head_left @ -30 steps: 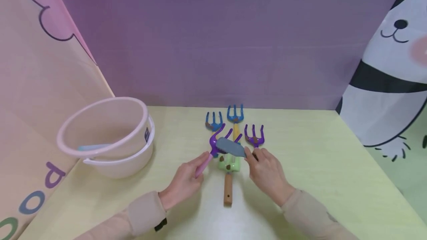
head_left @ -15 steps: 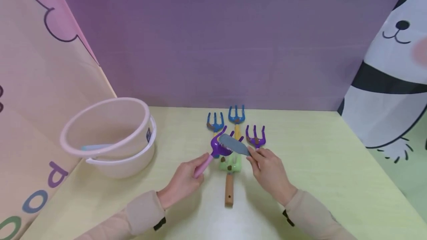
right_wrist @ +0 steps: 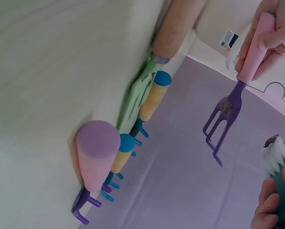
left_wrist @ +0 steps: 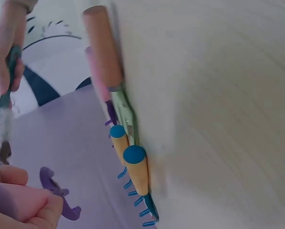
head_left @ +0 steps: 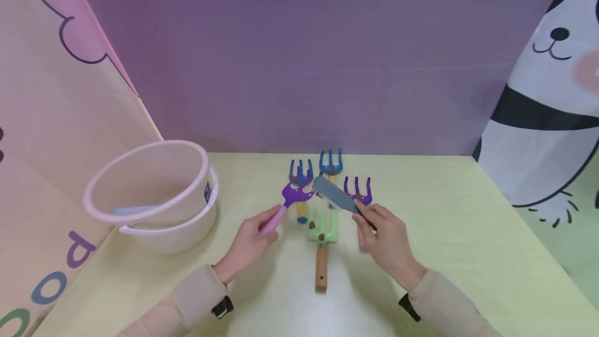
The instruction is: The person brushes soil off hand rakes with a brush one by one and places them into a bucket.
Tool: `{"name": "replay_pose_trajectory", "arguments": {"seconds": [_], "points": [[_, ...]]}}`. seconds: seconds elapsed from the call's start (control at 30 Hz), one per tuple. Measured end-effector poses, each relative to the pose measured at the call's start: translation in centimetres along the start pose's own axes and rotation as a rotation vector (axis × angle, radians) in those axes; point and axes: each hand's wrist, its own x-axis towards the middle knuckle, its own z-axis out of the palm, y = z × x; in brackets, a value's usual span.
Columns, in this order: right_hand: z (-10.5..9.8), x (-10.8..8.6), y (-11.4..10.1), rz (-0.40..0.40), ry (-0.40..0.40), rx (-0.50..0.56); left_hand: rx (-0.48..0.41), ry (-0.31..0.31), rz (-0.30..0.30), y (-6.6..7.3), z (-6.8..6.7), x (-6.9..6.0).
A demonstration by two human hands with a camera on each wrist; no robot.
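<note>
While the left hand [head_left: 250, 241], left of centre, has its grip closed around a pink-handled purple fork [head_left: 291, 194] held mid-frame, the right hand [head_left: 390, 238], right of centre, pinches a grey-blue brush [head_left: 338, 195] near it, above a counter [head_left: 444, 233] where a green fork [head_left: 321, 254] lies at lower centre.
</note>
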Motion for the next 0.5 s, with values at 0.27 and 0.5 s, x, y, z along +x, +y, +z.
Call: {"name": "replay_pose_trajectory", "arguments": {"seconds": [0.27,0.5], "points": [[-0.8,0.1,0.5,0.026,0.015,0.021,-0.318,0.057,-0.129,0.9,-1.3,1.0],[-0.8,-0.4,1.0,0.039,0.005,0.012,-0.806,-0.064,-0.219,0.9,-1.3,1.3]]}}
